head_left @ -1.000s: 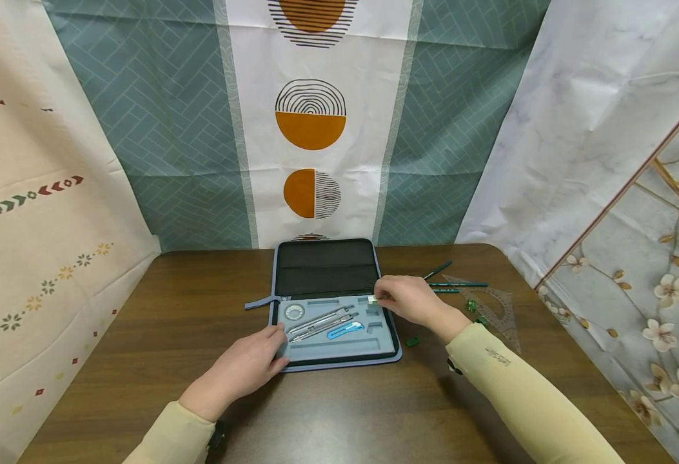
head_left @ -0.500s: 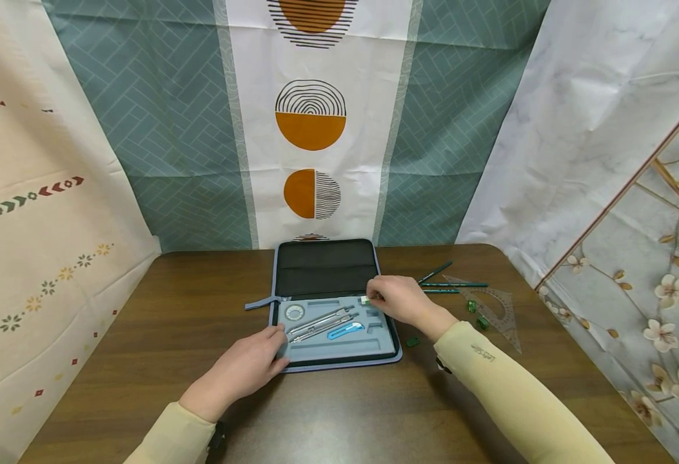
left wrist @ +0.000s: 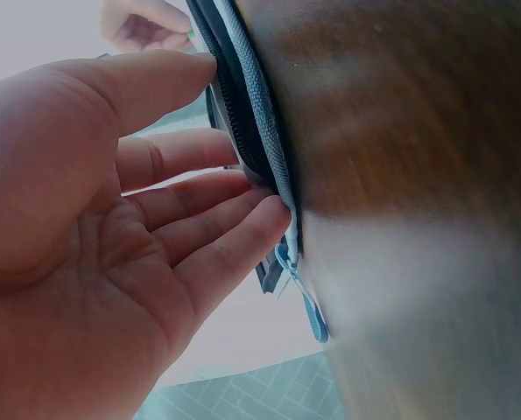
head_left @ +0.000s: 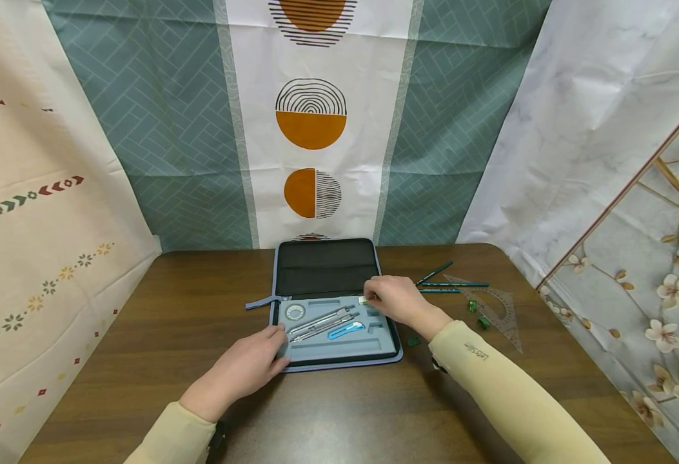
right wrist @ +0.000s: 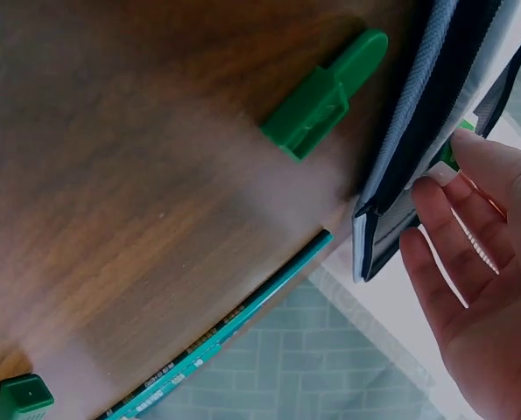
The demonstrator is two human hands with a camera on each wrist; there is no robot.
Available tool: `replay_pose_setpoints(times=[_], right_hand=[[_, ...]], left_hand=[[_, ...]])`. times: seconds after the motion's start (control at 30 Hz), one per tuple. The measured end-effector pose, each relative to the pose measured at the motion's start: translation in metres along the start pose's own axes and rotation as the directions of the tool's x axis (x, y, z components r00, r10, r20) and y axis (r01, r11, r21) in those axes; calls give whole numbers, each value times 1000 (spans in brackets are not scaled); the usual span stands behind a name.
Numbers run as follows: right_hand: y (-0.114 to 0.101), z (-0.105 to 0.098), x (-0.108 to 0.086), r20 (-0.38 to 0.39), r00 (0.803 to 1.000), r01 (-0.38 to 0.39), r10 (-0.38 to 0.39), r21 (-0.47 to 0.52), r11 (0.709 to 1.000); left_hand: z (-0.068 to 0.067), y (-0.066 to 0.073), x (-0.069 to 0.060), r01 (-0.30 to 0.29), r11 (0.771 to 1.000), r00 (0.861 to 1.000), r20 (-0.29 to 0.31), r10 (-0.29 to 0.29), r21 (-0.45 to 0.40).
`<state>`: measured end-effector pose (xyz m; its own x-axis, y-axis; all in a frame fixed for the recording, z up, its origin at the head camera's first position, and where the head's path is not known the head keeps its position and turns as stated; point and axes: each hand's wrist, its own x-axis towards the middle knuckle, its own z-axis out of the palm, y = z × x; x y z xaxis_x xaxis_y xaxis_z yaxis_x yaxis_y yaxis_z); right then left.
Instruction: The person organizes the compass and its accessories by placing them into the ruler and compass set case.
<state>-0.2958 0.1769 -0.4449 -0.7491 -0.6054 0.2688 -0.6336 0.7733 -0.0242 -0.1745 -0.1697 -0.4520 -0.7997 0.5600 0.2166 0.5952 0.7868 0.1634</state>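
An unzipped geometry-set case (head_left: 324, 269) lies with its lid folded back and its grey-blue moulded tray (head_left: 310, 356) showing. Two silver compasses (head_left: 316, 328), a light-blue utility knife (head_left: 346, 330) and a round whitish disc (head_left: 295, 312) lie in the tray. My left hand (head_left: 243, 361) rests on the case's left edge, fingers fairly straight against the zip side in the left wrist view. Over the tray's upper right corner, my right hand (head_left: 397, 299) pinches a small white-and-green eraser (head_left: 362, 300). My fingers partly hide it.
Right of the case lie a green plastic piece (head_left: 413, 341), two green blocks (head_left: 472, 305), several dark-green pencils (head_left: 455, 284) and a clear plastic set square (head_left: 512, 322). A zip-pull strap (head_left: 260, 302) sticks out leftward. Patterned cloth hangs behind the wooden table (head_left: 188, 296).
My right hand has moved a little to the left with the eraser, further over the tray. The left hand has stayed in place.
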Motion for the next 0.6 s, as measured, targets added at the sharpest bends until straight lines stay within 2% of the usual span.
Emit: replay_pose_setpoints(times=[0.6], right_hand=[[0, 1, 1, 21, 1000, -7, 6, 29, 1000]], left_hand=[[-1, 0, 0, 0, 1000, 1000, 5, 0, -1]])
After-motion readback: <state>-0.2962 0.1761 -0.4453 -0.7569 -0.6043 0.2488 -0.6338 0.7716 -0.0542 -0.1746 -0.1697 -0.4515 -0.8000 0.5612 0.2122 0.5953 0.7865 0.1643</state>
